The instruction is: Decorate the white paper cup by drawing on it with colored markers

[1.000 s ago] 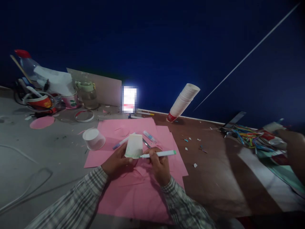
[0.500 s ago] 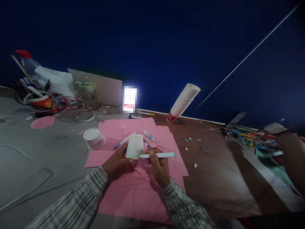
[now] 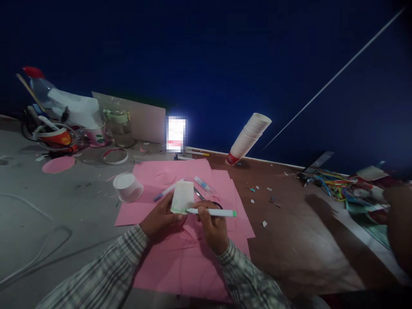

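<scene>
My left hand [image 3: 163, 218] grips a white paper cup [image 3: 183, 195], tilted with its rim toward me. Short green strokes run along the cup near that rim. Between the thumb and fingers of my right hand [image 3: 212, 225] is a white marker with a green end [image 3: 223, 212], its tip at the green strokes. Pink paper sheets [image 3: 189, 270] lie beneath both hands. Behind the cup, on the paper, are a purple-ended marker [image 3: 161, 195], a clear-and-blue pen-shaped item [image 3: 203, 184] and scissors [image 3: 198, 194], partly hidden by my right hand.
An upside-down white paper cup [image 3: 128, 189] stands left of the paper. Further back are a glass jar [image 3: 119, 131], a tape-like ring [image 3: 115, 156] and a glowing blurred screen [image 3: 175, 134]. A leaning stack of paper cups [image 3: 247, 139] and another person's arm [image 3: 399, 223] are to the right.
My right hand and the marker have shifted slightly down and left along the cup's rim. My left hand stays nearly still on the cup. The other person's arm has moved slightly right.
</scene>
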`<action>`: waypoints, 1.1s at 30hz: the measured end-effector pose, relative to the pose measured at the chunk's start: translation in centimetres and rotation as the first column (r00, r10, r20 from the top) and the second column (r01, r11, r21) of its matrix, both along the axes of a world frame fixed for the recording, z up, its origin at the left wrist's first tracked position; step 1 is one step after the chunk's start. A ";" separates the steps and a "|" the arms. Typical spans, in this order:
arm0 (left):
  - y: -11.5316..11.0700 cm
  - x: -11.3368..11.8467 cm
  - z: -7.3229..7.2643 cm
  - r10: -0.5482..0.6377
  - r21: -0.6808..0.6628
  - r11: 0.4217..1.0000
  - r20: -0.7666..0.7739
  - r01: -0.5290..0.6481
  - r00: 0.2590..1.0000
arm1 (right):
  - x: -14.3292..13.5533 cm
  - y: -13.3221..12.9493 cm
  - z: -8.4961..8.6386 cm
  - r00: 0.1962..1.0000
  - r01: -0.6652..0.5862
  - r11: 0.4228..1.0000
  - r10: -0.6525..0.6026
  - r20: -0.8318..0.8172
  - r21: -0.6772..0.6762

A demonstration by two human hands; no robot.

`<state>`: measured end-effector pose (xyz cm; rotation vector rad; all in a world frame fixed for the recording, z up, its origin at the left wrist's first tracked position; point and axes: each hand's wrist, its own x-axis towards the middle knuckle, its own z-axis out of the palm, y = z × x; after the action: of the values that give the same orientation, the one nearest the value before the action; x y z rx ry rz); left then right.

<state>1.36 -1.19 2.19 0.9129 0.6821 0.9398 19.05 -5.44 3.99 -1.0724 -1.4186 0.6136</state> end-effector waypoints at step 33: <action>0.0 0.0 0.0 -0.058 -0.016 0.998 0.098 0.059 0.993 | 0.4 -0.1 -0.1 0.983 -0.004 0.991 -0.021 -0.180 -0.136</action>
<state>1.37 -1.17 2.16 0.8600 0.5769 0.9183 19.43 -5.49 3.93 -1.1001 -1.2275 0.7906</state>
